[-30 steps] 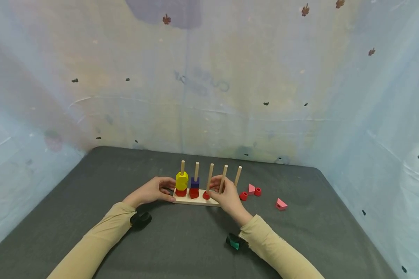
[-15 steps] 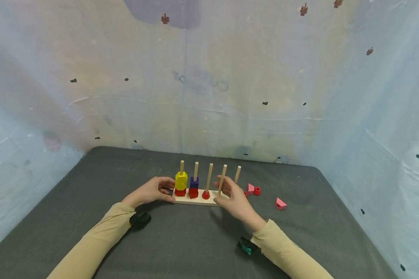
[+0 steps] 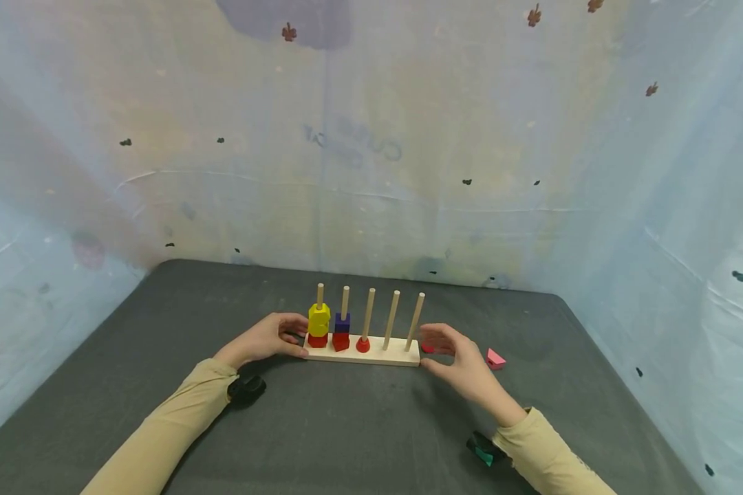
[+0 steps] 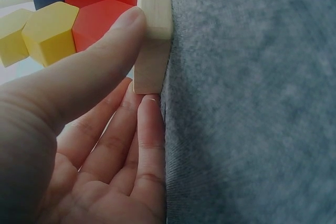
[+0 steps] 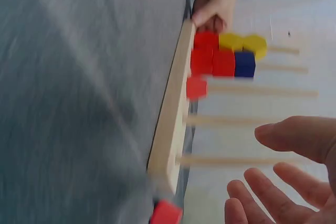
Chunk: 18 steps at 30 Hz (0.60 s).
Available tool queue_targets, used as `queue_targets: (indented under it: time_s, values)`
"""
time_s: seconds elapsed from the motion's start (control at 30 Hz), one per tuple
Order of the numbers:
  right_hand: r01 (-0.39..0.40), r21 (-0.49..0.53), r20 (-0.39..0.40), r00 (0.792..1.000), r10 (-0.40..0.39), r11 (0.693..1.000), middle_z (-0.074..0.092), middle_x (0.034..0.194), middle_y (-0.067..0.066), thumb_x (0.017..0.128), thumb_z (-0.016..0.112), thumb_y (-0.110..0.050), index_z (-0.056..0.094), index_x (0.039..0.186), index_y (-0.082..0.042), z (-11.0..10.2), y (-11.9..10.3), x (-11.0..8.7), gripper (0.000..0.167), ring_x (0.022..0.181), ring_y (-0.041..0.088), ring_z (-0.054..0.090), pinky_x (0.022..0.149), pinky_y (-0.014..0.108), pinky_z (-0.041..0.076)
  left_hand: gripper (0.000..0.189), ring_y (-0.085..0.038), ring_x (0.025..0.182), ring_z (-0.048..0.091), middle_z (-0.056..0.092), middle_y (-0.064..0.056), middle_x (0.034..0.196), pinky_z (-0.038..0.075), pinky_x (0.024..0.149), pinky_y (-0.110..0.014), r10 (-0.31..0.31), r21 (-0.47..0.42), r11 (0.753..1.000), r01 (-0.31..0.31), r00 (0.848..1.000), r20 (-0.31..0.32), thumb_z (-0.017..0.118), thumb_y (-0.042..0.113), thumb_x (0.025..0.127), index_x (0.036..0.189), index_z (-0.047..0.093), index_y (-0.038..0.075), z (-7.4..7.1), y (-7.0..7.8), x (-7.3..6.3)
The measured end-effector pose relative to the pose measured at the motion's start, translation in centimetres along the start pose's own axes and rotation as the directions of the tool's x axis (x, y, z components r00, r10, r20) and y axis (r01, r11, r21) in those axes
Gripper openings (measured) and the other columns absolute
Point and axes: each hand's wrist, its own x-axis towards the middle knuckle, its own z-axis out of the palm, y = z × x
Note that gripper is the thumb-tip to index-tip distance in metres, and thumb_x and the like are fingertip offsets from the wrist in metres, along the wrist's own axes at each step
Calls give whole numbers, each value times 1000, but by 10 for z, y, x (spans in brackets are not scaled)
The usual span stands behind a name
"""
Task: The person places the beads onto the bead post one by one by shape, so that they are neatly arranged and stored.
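Observation:
A wooden peg board (image 3: 371, 359) with several upright pegs stands on the dark cloth. My left hand (image 3: 266, 340) grips its left end, thumb on the front corner and fingertips against the end face. The leftmost peg carries yellow hexagonal blocks (image 3: 318, 320) above a red one (image 4: 102, 24). Red blocks (image 3: 341, 342) under a dark blue block (image 3: 342, 323) fill the second peg's lower part. One small red piece (image 3: 362, 346) sits at the base of the third; the other two pegs are bare. Just beyond the board's right end, my right hand (image 3: 464, 357) holds nothing, thumb and fingers spread apart.
A red piece (image 3: 428, 348) shows partly behind my right fingers. Farther right lies a pink triangular block (image 3: 495, 359). A pale printed sheet (image 3: 371, 227) hangs behind the table (image 3: 322, 426) and along its sides.
My right hand has moved right, from around the third and fourth pegs to past the board's right end, now covering some loose pieces there. My left hand keeps its place.

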Motion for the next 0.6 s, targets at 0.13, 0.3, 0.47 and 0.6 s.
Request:
queue_targets:
  time_s: [0.13,0.3,0.47,0.6]
  values:
    - [9,-45,-60,998,-11,999,62,118,11,83,73,-1,57,125,-10,-15,14,0,46,108,31,59,89,47,49,60,-24,108,57,60,-7,118,50,89,-36,2,-1,1000,-2,1000,2,84,23,74,125,59,6,-1,0,0]
    - [2,-72,-122,992,-11,997,61,118,16,84,72,1,58,123,-3,-32,33,9,42,108,33,59,88,52,49,60,-24,108,57,60,-7,118,50,90,-36,2,-4,1000,-2,1000,-1,84,23,74,125,59,6,-2,0,0]
    - [-40,-119,-127,992,24,992,61,120,16,84,72,-1,58,124,-1,-43,55,19,42,110,32,57,90,50,48,59,-24,108,56,60,-8,118,50,89,-36,-2,-14,1000,2,1000,2,84,23,74,125,58,5,-1,1,-1]
    - [-89,-166,-88,993,75,982,60,120,16,83,74,-4,57,125,0,-46,69,26,45,110,33,57,89,50,49,59,-24,108,56,60,-7,118,50,89,-35,-6,-9,1000,6,1000,4,84,23,74,125,58,6,0,2,0]
